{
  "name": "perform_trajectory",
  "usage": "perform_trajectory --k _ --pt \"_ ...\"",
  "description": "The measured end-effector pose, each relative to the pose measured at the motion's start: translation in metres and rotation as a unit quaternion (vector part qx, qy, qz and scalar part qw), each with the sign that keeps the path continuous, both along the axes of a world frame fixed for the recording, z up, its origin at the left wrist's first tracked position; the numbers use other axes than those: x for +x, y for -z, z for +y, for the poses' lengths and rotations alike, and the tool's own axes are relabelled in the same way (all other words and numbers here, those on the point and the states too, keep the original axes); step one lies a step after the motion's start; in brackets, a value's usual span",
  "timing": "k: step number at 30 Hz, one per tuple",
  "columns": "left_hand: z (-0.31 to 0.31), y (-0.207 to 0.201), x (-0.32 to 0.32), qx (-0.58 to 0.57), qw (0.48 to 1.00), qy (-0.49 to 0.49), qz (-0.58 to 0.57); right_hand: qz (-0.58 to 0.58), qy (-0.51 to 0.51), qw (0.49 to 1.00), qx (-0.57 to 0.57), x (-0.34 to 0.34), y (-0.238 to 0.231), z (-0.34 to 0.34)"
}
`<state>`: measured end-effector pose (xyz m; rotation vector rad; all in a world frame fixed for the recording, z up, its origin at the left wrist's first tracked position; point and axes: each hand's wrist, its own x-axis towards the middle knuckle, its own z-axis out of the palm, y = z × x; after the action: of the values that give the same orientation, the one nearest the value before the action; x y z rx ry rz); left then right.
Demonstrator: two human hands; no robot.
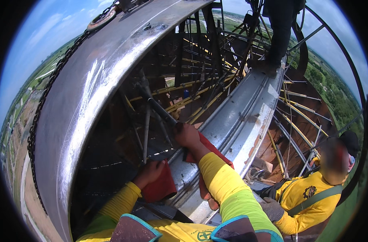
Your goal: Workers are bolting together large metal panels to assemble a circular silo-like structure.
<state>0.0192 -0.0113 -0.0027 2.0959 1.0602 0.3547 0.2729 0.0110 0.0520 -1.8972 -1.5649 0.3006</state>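
My right hand (188, 135) is closed around the lower end of a dark pole (161, 111) that slopes up and away over the dark interior. Lower and to the left, my left hand (148, 174) has its fingers curled at the bottom of a thin grey rod (146, 135). What those fingers grip is partly hidden. A red piece of cloth or leather (157, 187) hangs beside the left hand, and another red piece (214, 151) lies under my right wrist. Below both forearms runs a long, grooved metal plank (232, 121).
A curved steel plate (77, 101) rises on the left, with a heavy chain (40, 109) along its outer edge. A person (278, 36) stands on the plank's far end; another in a yellow shirt (315, 193) is at lower right. Yellow poles (297, 125) spread below. The ground is far down.
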Motion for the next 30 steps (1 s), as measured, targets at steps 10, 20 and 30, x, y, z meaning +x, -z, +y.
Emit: perform_trajectory --k 10,20,30 --pt "0.0 0.011 -0.003 0.059 0.997 0.009 -0.057 -0.019 0.002 1.0 0.023 -0.003 0.0 -0.002" --pt "0.013 0.055 -0.007 0.04 0.996 0.012 -0.084 -0.028 0.003 0.999 0.03 0.004 0.009 -0.001" --pt "0.005 0.017 -0.008 -0.044 0.997 -0.004 -0.061 0.016 0.02 1.0 -0.006 0.005 0.004 0.0"
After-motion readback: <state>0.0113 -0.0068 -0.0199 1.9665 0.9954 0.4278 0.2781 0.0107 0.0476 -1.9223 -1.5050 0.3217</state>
